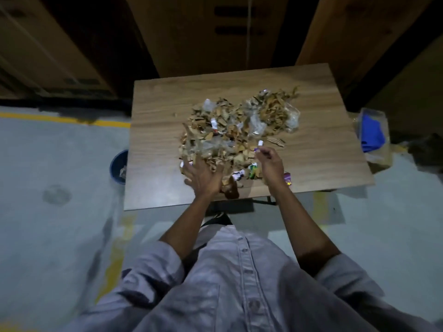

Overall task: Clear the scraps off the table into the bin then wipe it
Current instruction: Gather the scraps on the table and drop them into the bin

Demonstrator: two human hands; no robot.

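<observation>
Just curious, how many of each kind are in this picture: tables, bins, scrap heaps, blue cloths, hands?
Table: 1
Bin: 1
Scrap heap: 1
Blue cloth: 1
Hands: 2, left hand and right hand, which is pinching a white scrap
Total: 6

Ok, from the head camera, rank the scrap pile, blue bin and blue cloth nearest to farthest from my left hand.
1. Scrap pile: the left hand rests on its near edge.
2. Blue bin: down beside the left edge of the table.
3. Blue cloth: beyond the table's right edge.
</observation>
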